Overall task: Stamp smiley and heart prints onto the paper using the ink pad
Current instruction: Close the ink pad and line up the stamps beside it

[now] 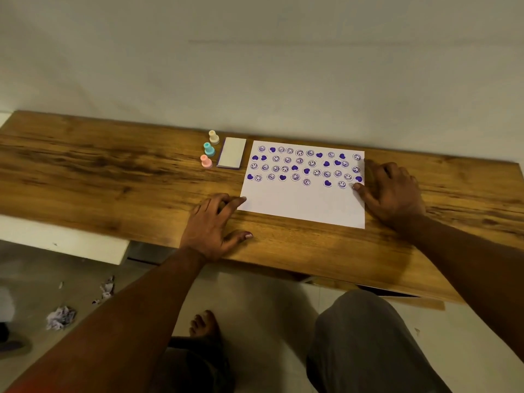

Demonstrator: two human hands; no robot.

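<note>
Wooden table (113, 177), pale wall (255, 52), tiled floor (255, 293).

- Wooden worktop (113, 177): brown, dark grain streaks, runs wall to wall across my view.
- Plain pale wall (255, 66) directly behind it.
- White ledge (71, 245) below the worktop's near edge, on my left.
- Pale tiled floor (255, 293) underneath.
- Crumpled paper ball (61, 317) on the floor, far left; purple marks on it.
- Smaller crumpled scrap (107, 287) near it, closer to the worktop.
- My bare foot (205, 324) on the tiles.
- My grey trouser leg (368, 336), knee under the worktop's edge.

No legible text; purple smileys (317, 172) and hearts (282, 177) on paper (303, 204)
</note>
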